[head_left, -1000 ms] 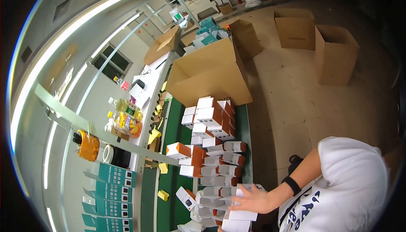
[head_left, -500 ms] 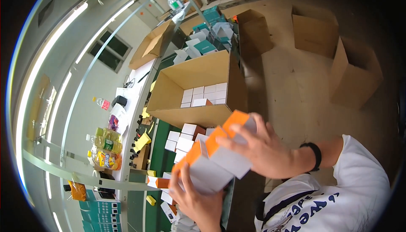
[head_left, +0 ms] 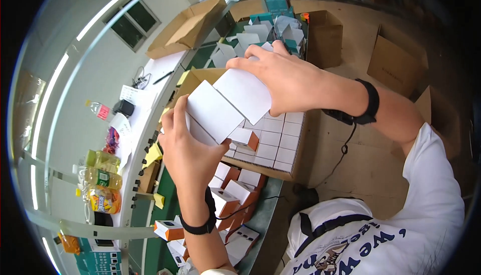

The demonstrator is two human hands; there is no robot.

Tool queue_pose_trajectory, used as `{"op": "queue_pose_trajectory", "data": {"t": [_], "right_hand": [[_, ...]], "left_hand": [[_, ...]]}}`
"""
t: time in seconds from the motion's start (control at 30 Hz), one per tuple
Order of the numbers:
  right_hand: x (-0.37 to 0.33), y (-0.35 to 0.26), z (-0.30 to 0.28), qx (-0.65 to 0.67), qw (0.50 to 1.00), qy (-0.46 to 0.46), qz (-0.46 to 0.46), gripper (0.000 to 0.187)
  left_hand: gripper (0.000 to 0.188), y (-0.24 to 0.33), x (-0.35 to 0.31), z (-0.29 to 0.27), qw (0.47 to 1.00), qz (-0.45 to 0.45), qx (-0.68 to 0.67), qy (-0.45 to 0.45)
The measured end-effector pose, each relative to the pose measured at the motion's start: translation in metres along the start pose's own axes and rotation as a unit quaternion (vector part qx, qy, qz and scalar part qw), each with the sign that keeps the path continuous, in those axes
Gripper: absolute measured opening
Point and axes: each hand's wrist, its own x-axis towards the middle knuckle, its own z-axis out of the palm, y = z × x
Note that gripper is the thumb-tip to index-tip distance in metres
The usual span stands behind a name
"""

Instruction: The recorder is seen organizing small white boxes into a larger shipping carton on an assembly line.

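A row of small white boxes [head_left: 215, 110] is pressed between my two hands, above a large open cardboard carton [head_left: 193, 82]. My left hand [head_left: 188, 147] grips the near-left end of the row, and my right hand [head_left: 288, 82] wraps over the far-right end. Inside the carton, packed white boxes [head_left: 273, 140] form a grid, partly hidden by my hands. One white box with an orange side [head_left: 245, 139] sits on top of them. More white-and-orange boxes [head_left: 225, 202] lie by my left forearm on the green bench.
Teal and white open boxes [head_left: 260, 34] cover the bench's far end. Brown cartons [head_left: 398, 62] stand on the floor to the right. At left, a white shelf holds bottles [head_left: 105, 180], a pen [head_left: 163, 77] and a shallow cardboard tray [head_left: 188, 27]. A dark cable [head_left: 344, 149] hangs from my right wristband.
Both hands have carried the row of boxes away from me, from beside the carton to over it. The boxes have turned, so white faces show instead of orange ones. The view has shifted.
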Motion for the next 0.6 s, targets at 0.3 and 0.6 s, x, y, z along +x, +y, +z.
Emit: {"op": "queue_pose_trajectory", "data": {"t": [0.3,0.6], "right_hand": [[0.132,0.080,0.106,0.043,0.952,-0.302,-0.003,0.111],[0.287,0.069,0.205,0.009,0.947,-0.295,-0.124,0.117]], "left_hand": [[0.107,-0.069,0.068,0.121,0.974,-0.107,-0.040,-0.194],[0.116,-0.176,0.135,0.175,0.962,-0.206,0.028,-0.176]]}}
